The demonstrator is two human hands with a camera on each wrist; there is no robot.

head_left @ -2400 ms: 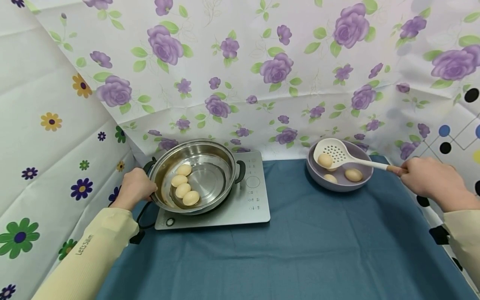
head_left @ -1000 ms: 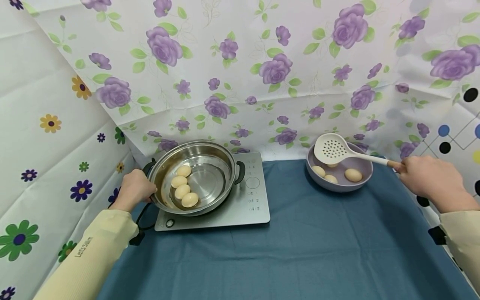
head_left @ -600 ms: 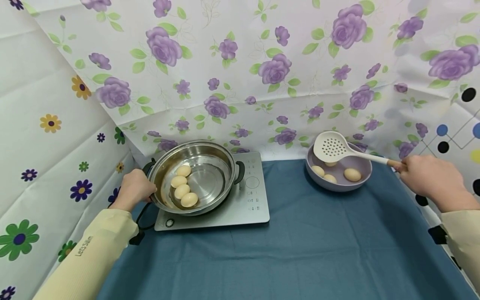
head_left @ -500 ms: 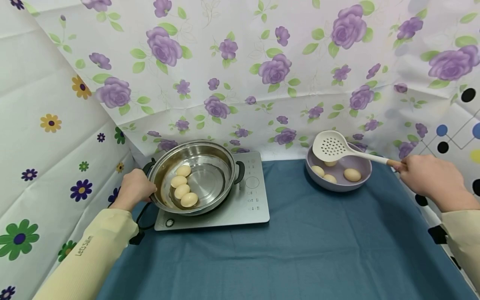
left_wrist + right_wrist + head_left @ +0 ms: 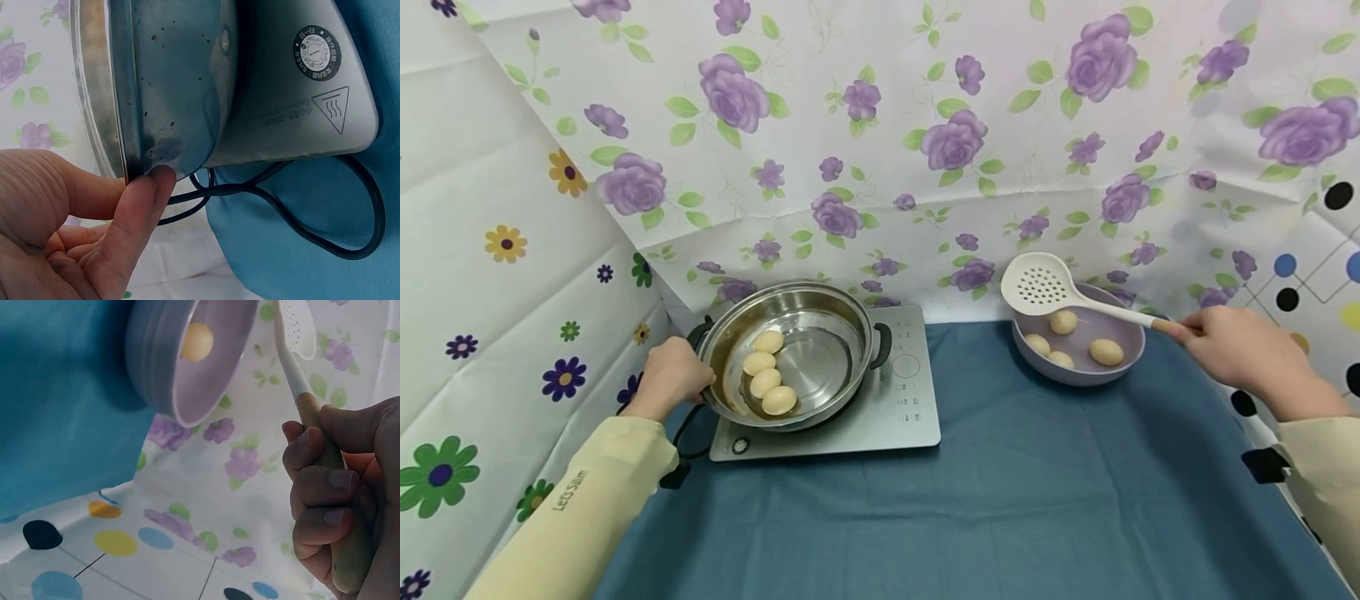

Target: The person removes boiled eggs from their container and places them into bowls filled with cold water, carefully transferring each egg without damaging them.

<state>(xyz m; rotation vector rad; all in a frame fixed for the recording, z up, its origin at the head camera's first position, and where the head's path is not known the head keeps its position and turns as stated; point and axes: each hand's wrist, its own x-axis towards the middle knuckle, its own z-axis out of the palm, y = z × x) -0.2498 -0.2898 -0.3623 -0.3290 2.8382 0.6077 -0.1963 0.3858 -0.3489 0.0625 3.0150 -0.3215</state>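
My left hand (image 5: pixel 668 379) pinches the rim of a steel pot (image 5: pixel 820 354) between thumb and fingers, seen close in the left wrist view (image 5: pixel 125 206). Several eggs (image 5: pixel 765 382) lie in a row at the left of the pot's bottom. My right hand (image 5: pixel 1247 354) grips the wooden handle (image 5: pixel 328 456) of a white slotted skimmer (image 5: pixel 1041 285). The skimmer's head carries nothing and hangs over the back left rim of a purple bowl (image 5: pixel 1078 375). Inside the bowl are several eggs (image 5: pixel 1107 352), most of them near its left side.
The pot stands on a silver induction cooker (image 5: pixel 910 400) with a black cord (image 5: pixel 269 194) at its left. A blue cloth (image 5: pixel 970 500) covers the table. Flowered sheets (image 5: pixel 925 167) close off the back and sides.
An egg on the skimmer has gone into the bowl. The skimmer has then lifted and moved left with my right hand. My left hand has stayed on the pot's rim.
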